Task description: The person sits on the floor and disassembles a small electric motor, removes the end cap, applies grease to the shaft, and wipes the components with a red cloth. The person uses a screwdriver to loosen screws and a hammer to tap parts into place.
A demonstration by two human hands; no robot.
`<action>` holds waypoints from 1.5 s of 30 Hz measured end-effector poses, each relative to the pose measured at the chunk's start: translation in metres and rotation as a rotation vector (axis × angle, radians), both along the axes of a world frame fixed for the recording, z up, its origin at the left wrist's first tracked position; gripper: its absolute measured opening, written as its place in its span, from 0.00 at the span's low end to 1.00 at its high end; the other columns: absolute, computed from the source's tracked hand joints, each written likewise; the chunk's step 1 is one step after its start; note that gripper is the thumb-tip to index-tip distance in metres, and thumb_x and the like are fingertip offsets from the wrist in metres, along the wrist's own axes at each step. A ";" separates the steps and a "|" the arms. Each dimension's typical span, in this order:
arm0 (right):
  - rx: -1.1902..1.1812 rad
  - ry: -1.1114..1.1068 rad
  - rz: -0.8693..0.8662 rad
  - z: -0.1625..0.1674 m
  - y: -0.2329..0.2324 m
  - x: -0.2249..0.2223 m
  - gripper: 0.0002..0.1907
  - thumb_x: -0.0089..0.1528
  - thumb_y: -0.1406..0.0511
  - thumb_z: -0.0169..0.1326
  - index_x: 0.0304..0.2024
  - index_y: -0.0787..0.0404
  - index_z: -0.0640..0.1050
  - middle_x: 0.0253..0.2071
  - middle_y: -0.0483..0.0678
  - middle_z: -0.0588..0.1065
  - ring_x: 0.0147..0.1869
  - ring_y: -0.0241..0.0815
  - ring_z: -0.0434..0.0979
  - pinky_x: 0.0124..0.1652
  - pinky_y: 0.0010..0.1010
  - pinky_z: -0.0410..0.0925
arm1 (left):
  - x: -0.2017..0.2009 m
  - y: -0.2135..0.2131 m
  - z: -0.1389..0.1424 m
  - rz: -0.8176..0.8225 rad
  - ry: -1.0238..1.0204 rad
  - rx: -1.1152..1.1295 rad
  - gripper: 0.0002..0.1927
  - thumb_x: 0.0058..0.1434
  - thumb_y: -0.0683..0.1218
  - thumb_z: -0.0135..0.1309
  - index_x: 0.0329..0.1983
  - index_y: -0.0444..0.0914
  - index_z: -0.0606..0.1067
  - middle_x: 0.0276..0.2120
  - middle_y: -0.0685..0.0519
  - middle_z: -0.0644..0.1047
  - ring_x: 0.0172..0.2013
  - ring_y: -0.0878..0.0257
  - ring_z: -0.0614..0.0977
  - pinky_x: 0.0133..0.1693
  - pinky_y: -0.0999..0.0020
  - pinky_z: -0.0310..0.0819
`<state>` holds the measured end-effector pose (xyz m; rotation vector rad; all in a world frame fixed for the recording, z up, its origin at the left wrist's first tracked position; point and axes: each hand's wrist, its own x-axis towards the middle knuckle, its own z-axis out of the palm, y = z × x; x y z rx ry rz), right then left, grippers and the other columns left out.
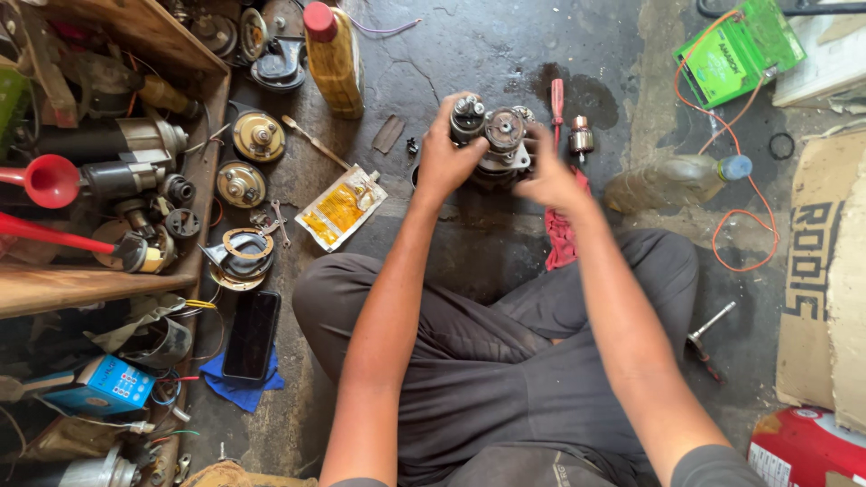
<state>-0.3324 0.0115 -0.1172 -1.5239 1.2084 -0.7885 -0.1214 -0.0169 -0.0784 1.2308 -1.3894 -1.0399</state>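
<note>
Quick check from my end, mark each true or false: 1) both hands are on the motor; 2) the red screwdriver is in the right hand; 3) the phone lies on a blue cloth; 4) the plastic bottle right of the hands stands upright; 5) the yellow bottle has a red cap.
1) Both hands are on the motor. True: left hand and right hand grip it from either side.
2) The screwdriver is in the right hand. False: it lies on the floor beside the motor.
3) The phone lies on a blue cloth. True.
4) The plastic bottle stands upright. False: it lies on its side.
5) The yellow bottle has a red cap. True.
</note>
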 end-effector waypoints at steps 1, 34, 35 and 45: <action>0.111 -0.042 -0.128 0.002 -0.006 -0.009 0.54 0.47 0.78 0.56 0.74 0.54 0.51 0.63 0.55 0.69 0.64 0.47 0.71 0.55 0.38 0.70 | 0.001 0.000 0.001 -0.012 -0.013 0.021 0.27 0.51 0.38 0.61 0.56 0.40 0.73 0.44 0.52 0.82 0.47 0.66 0.84 0.50 0.69 0.78; -0.399 0.750 -0.376 -0.022 -0.060 -0.008 0.32 0.45 0.61 0.73 0.51 0.60 0.79 0.62 0.64 0.65 0.59 0.62 0.69 0.58 0.48 0.64 | -0.029 0.036 -0.023 0.106 -0.351 0.013 0.72 0.38 0.39 0.76 0.75 0.34 0.37 0.55 0.39 0.76 0.55 0.41 0.79 0.55 0.53 0.74; -0.356 0.765 -0.368 -0.023 -0.059 -0.010 0.29 0.46 0.61 0.73 0.49 0.60 0.80 0.61 0.63 0.66 0.60 0.62 0.69 0.59 0.47 0.64 | -0.027 0.035 -0.025 0.101 -0.355 0.019 0.72 0.37 0.39 0.77 0.75 0.34 0.37 0.55 0.39 0.77 0.54 0.41 0.79 0.55 0.53 0.73; -0.217 0.688 -0.342 -0.021 -0.052 -0.020 0.31 0.54 0.62 0.68 0.59 0.62 0.76 0.56 0.64 0.69 0.60 0.67 0.70 0.57 0.49 0.66 | -0.012 0.021 -0.029 0.029 -0.376 0.022 0.71 0.34 0.39 0.77 0.73 0.41 0.40 0.56 0.35 0.75 0.54 0.37 0.78 0.54 0.51 0.74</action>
